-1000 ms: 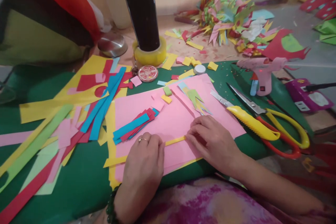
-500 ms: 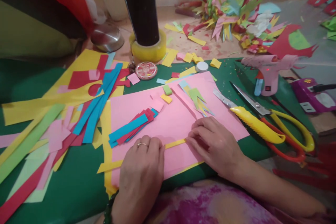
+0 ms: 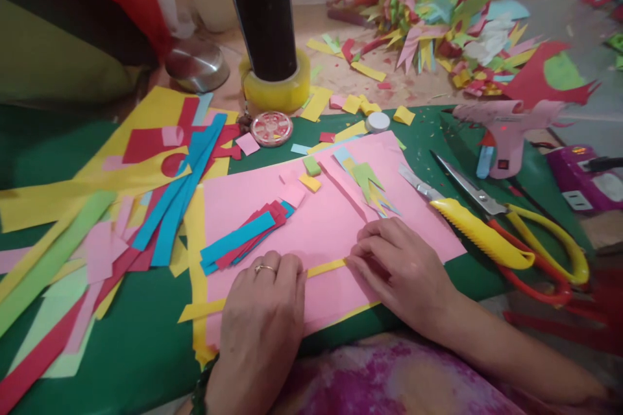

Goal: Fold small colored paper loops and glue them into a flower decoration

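Note:
A narrow yellow paper strip [image 3: 325,268] lies slantwise over a pink paper sheet [image 3: 311,227]. My left hand [image 3: 263,324], a ring on one finger, rests on the strip with its fingers curled together over it; the fingertips are partly hidden. At the strip's right end, my right hand [image 3: 394,259] pinches it between thumb and fingers. Just beyond my left hand is a small stack of blue and red paper strips [image 3: 248,233]. Cut pieces of green and blue paper [image 3: 363,175] lie above my right hand.
To the right are a yellow-handled cutter [image 3: 481,233], scissors [image 3: 487,201] and a pink glue gun [image 3: 509,133]. Loose coloured strips [image 3: 97,246] cover the left side. A phone [image 3: 263,13] stands in a yellow tape roll [image 3: 277,87] at the back, near a paper-fringe heap [image 3: 433,6].
The camera view has shifted and come a little closer, so the background sits differently. Both hands keep practically the same hold on the yellow paper strip.

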`<state>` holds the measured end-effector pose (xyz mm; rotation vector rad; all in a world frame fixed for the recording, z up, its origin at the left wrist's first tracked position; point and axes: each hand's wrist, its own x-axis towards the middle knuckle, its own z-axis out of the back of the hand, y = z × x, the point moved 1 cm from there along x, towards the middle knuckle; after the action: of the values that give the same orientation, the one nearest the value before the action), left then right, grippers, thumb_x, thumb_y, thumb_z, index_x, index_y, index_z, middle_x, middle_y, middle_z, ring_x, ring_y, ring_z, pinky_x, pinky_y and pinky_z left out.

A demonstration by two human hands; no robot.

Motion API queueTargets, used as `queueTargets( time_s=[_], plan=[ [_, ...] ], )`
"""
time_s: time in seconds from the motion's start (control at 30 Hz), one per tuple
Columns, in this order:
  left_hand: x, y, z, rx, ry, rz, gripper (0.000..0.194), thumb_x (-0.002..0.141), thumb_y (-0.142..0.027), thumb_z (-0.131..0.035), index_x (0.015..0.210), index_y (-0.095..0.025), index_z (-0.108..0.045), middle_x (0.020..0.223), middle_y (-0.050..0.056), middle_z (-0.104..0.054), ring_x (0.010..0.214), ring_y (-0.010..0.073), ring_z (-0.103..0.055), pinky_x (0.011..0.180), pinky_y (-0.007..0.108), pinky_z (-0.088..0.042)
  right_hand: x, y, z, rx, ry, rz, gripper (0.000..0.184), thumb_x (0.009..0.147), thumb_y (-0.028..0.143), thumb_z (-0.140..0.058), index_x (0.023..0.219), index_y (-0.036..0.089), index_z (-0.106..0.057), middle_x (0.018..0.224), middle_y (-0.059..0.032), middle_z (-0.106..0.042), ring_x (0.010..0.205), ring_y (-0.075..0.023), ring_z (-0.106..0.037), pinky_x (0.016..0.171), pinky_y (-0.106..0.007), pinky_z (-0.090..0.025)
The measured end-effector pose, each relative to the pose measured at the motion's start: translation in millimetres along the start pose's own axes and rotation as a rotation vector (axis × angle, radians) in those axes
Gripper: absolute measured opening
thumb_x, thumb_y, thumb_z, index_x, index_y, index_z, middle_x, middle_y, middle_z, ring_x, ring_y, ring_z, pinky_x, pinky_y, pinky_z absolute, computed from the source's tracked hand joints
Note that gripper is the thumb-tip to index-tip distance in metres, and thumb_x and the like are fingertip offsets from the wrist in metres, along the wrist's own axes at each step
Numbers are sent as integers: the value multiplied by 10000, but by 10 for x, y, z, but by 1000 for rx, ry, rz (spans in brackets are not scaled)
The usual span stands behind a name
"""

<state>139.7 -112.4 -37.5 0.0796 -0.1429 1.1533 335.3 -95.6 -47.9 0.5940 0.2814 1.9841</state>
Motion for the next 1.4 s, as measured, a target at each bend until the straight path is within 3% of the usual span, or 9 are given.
queueTargets(
  time_s=[0.07,0.17,0.37,0.67,1.07,1.4],
  plan=[
    [-5,6,10,-23,-33,-45,220,902,-91,-433,896,-180,-633,744,53,-555,700,211,-497,652,332,-351,5,6,0,4,-3,3,144,894,169,-573,752,187,-594,787,-52,-620,747,-172,-565,655,-322,-491],
    [-16,-13,44,-40,-76,-170,392,856,-33,-447,1136,-235,-632,890,68,-590,784,216,-497,719,347,-357,7,8,-3,13,-9,3,144,900,190,-575,757,185,-595,791,-56,-618,749,-176,-564,648,-324,-488],
    [-45,-61,37,-47,-28,-333,450,794,-13,-497,1195,-165,-635,898,75,-604,780,212,-482,684,354,-328,-2,8,-9,18,-14,-12,134,888,179,-582,755,178,-593,798,-53,-618,760,-177,-559,664,-327,-474],
    [-64,15,-50,-9,40,-355,471,808,-45,-525,1231,-230,-619,861,55,-624,783,200,-533,669,344,-346,-19,1,40,-30,-24,-78,117,863,162,-575,750,179,-598,813,-56,-635,804,-197,-567,701,-357,-444],
    [-85,42,-82,-31,-1,-371,501,796,-11,-506,1239,-213,-624,877,74,-630,788,206,-540,676,341,-330,-96,-95,124,-101,-54,-130,123,868,152,-572,751,185,-593,860,-54,-646,832,-195,-571,748,-367,-428],
    [-103,-12,-85,-33,29,-280,520,786,-5,-494,1215,-257,-648,903,83,-655,823,213,-561,725,360,-362,-130,-185,168,-114,-75,-157,120,871,185,-581,752,194,-584,834,-39,-646,800,-193,-586,832,-411,-444]
  ],
)
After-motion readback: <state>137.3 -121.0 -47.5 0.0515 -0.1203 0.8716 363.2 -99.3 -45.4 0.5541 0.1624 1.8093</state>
